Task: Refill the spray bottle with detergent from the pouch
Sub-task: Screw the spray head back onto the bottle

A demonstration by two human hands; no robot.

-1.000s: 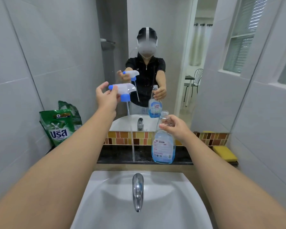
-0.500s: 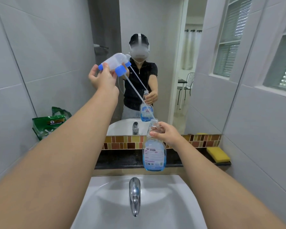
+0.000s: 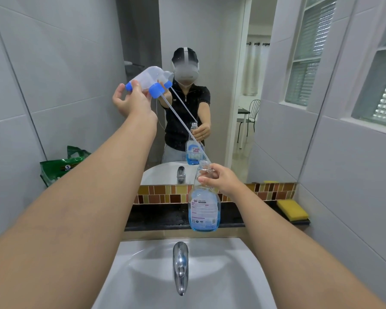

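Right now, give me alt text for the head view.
The left hand lifts the spray head, its tube tip at the neck of the spray bottle gripped by the right hand above a sink.

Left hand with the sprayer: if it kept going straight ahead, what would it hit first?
Probably the wall mirror. Nothing shows between it and the left hand gripping the translucent, blue-capped trigger sprayer head, though depth is unclear.
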